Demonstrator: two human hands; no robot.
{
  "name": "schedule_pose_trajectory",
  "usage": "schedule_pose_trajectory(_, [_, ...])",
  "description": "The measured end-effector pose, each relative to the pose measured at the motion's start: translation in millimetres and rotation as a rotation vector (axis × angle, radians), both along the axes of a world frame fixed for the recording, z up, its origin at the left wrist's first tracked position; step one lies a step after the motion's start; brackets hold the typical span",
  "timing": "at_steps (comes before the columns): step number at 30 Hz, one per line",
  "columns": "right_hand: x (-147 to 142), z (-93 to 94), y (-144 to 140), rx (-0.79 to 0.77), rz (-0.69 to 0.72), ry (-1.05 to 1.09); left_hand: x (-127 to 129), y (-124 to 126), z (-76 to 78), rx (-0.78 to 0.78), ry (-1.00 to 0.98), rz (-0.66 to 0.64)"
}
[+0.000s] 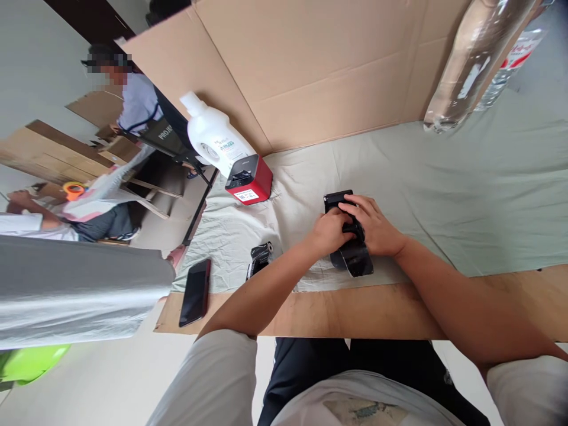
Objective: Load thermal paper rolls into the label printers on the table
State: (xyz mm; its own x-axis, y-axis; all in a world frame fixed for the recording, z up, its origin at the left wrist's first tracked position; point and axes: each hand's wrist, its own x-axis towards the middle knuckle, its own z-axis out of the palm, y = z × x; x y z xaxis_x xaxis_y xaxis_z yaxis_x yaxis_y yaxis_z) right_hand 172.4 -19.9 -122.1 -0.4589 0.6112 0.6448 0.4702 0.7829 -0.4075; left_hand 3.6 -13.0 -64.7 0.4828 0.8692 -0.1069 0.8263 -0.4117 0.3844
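Observation:
A black boxy device (338,199) lies on the cloth in front of me, with a glossy black flap (357,260) at its near end. My left hand (332,229) reaches into its middle, fingers bent and pressed together; what the fingertips pinch there is hidden. Along the right side of the device, my right hand (373,228) grips the edge with its fingers laid over the top. What kind of device it is, I cannot tell. Left of my left forearm lies a small black roll-like part (261,253), partly covered by the arm.
A phone (195,293) lies at the table's left front corner. Behind it stand a red and black box-shaped device (251,179) and a white jug (217,133). Cardboard (319,65) walls the back; clear plastic bottles (465,65) are at the right. Other people sit at the left.

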Motion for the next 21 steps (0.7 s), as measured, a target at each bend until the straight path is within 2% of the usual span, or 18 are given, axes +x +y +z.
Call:
schedule_pose_trajectory(5, [-1,6.1,-2,0.047,0.033,0.012,-8,-6,-7.9,0.140,-0.053,0.044])
schedule_pose_trajectory(8, [2,12.1,-3,0.041,0.117,0.048,-16,-7,-14.4,0.180,-0.268,0.071])
schedule_pose_trajectory(12, [8,13.4,-3,-0.062,0.121,0.226,-28,-6,-29.3,0.312,-0.589,0.333])
schedule_pose_trajectory(14, [9,9.0,-1,-0.158,0.053,0.422,-30,-5,-36.8,0.247,-0.710,0.440])
schedule_pose_trajectory(17, [8,0.1,4,-0.321,-0.180,0.636,-29,-8,-44.4,-0.011,-0.895,0.445])
schedule_pose_trajectory(19, [7,-3.3,9,-0.467,-0.349,0.625,-28,-13,-47.0,-0.083,-0.998,0.432])
schedule_pose_trajectory(21, [7,-2.7,12,-0.650,-0.425,0.562,-27,-19,-49.1,-0.031,-1.056,0.446])
